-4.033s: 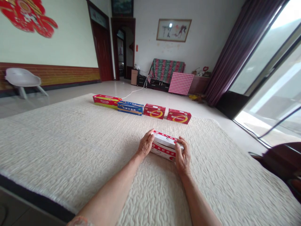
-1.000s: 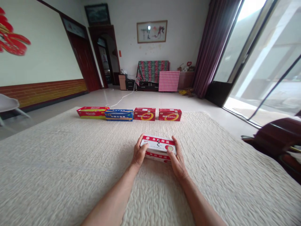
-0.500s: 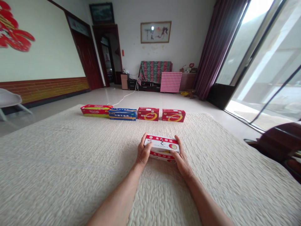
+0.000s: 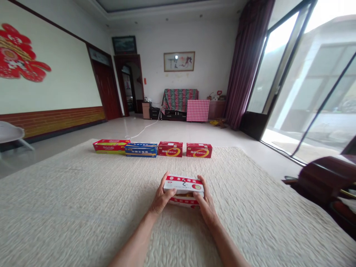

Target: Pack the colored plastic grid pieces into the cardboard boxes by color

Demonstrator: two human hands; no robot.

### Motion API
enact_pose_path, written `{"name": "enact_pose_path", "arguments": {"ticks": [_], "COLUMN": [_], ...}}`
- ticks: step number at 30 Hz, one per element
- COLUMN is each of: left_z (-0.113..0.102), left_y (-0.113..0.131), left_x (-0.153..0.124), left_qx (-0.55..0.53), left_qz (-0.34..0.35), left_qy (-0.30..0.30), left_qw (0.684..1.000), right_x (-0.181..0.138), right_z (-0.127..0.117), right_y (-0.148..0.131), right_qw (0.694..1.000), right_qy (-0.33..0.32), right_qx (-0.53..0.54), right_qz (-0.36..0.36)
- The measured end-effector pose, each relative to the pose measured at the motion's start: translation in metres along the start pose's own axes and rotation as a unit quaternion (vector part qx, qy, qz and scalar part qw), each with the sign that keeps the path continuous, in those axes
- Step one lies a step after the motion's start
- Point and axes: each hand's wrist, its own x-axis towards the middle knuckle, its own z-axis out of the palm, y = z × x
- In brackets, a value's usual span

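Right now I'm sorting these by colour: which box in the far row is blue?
The blue box, second from the left in the far row. The other three there are red, and the red-and-white box is held between both hands.

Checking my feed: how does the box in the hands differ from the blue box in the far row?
The held box is red and white; the blue box is blue with a yellow stripe. The held one sits near, gripped at its ends by the left hand and right hand; the blue one lies untouched, second from left. Both are long cartons on the quilt.
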Motion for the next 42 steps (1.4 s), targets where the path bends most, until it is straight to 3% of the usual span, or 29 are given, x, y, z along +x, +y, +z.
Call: {"name": "enact_pose_path", "arguments": {"ticks": [17, 24, 29, 42], "left_z": [0.006, 0.004, 0.007, 0.005], "left_y": [-0.001, -0.010, -0.016, -0.018], "left_x": [0.005, 0.010, 0.011, 0.012], "left_qx": [-0.012, -0.004, -0.011, 0.001], "left_qz": [0.001, 0.000, -0.003, -0.016], "left_qy": [0.018, 0.026, 0.068, 0.079], "left_qw": [1.000, 1.000, 0.998, 0.997], "right_x": [0.001, 0.006, 0.010, 0.012], "right_z": [-0.001, -0.003, 0.004, 0.010], "right_y": [0.006, 0.026, 0.043, 0.049], "right_qw": [0.998, 0.995, 0.990, 0.982], "right_qy": [0.056, 0.072, 0.111, 0.154], "right_qx": [-0.015, -0.045, -0.034, -0.040], "right_qz": [-0.024, -0.046, -0.075, -0.103]}}
